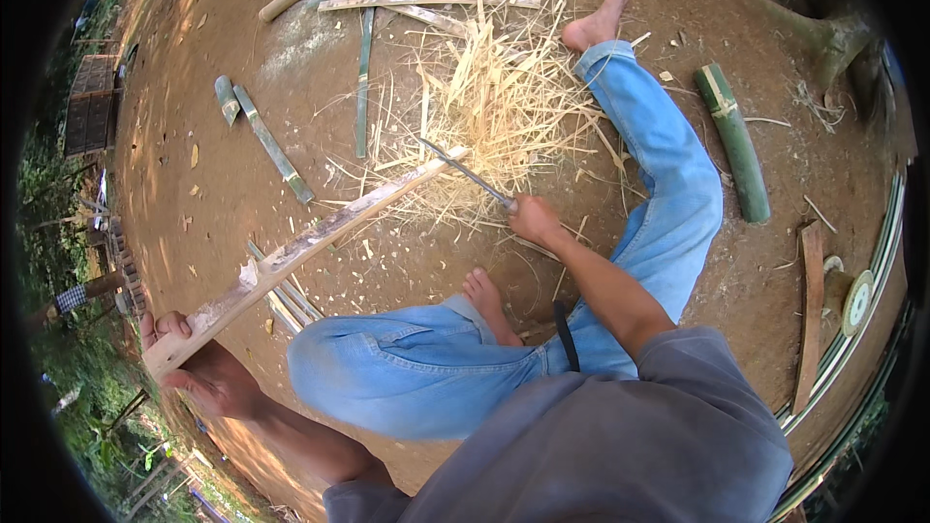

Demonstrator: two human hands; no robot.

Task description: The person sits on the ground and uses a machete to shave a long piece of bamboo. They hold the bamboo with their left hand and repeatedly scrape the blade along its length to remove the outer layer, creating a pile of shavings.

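My left hand (215, 375) grips the near end of a long pale wooden strip (334, 225), which slants away to the upper right. In my right hand (535, 220) is the handle of a knife (473, 177). Its narrow dark blade lies across the far end of the strip, seemingly touching it. A heap of thin pale shavings (504, 102) spreads on the ground around and beyond that end.
Split bamboo pieces and poles (431, 0) lie beyond the shavings. A green bamboo section (733, 145) rests right of my outstretched leg, and a shorter bamboo piece (274, 145) lies to the left. At the right are a curved brown board (810, 315) and a round white disc (857, 303).
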